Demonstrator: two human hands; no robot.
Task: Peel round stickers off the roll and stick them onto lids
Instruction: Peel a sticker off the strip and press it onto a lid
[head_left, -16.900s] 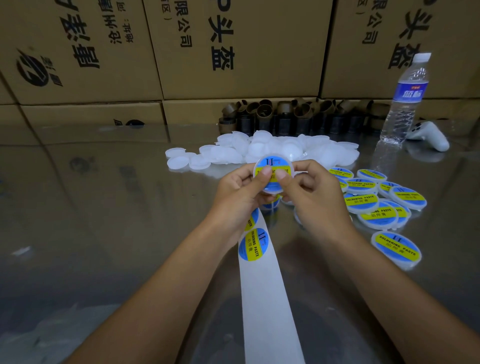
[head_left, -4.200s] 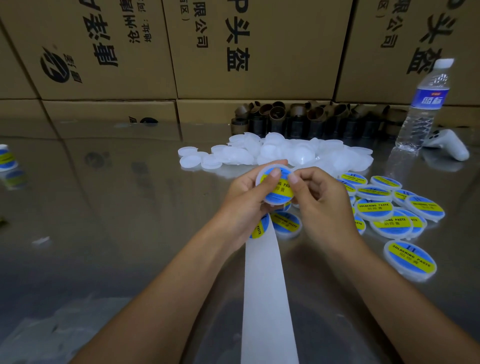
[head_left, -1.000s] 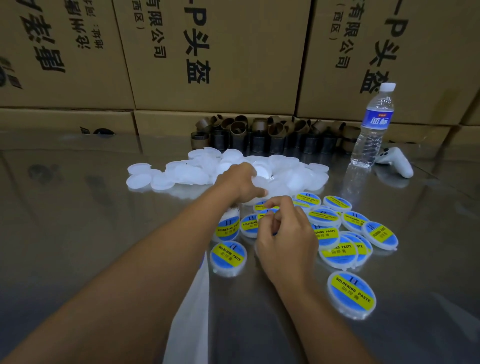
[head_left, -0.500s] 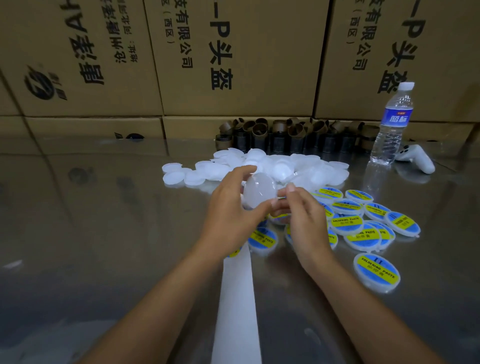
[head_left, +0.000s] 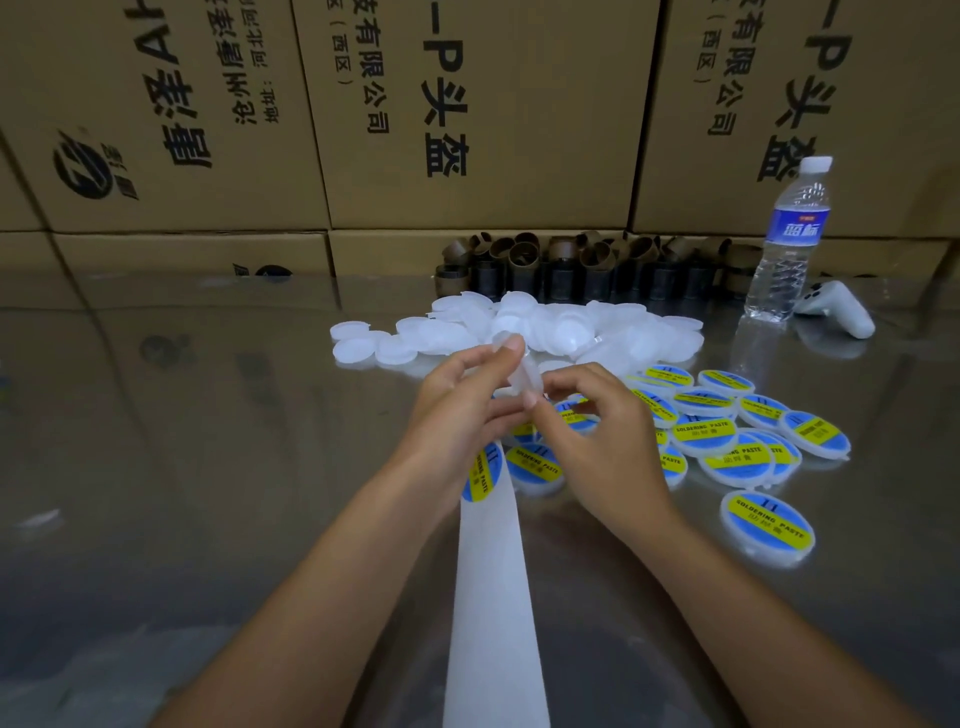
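Above the shiny table (head_left: 182, 441), just in front of the pile of plain white lids (head_left: 561, 325), both hands meet around one blank lid (head_left: 529, 375). The left hand (head_left: 462, 410) grips it between its thumb and raised fingertips. The right hand (head_left: 602, 441), with curled fingers, pinches the lid's lower edge with thumb and forefinger. Half a second ago this lid faced the camera as a broad pale disc; now it is turned almost edge-on and shows only as a narrow, blurred sliver between the fingertips. One second ago the left hand was stretched forward into the white pile, while the right hovered over the labelled lids; since then both have drawn back together. Four seconds ago the lid between the hands carried a blue-and-yellow sticker, but this one is bare.

The white backing strip (head_left: 493, 597) runs from the bottom edge up under the left wrist, with one round sticker (head_left: 485, 470) on it, partly hidden by that wrist. Just beside the strip lies a labelled lid (head_left: 535, 465). More finished lids (head_left: 748, 457) overlap in a cluster to the right, and a single one (head_left: 768, 527) lies apart, nearer the person.

Behind the white pile stands a row of brown cardboard cores (head_left: 571, 265) against the printed cartons (head_left: 467, 104). At far right a water bottle (head_left: 789, 234) stands upright, with a white controller (head_left: 836, 306) lying beside it.
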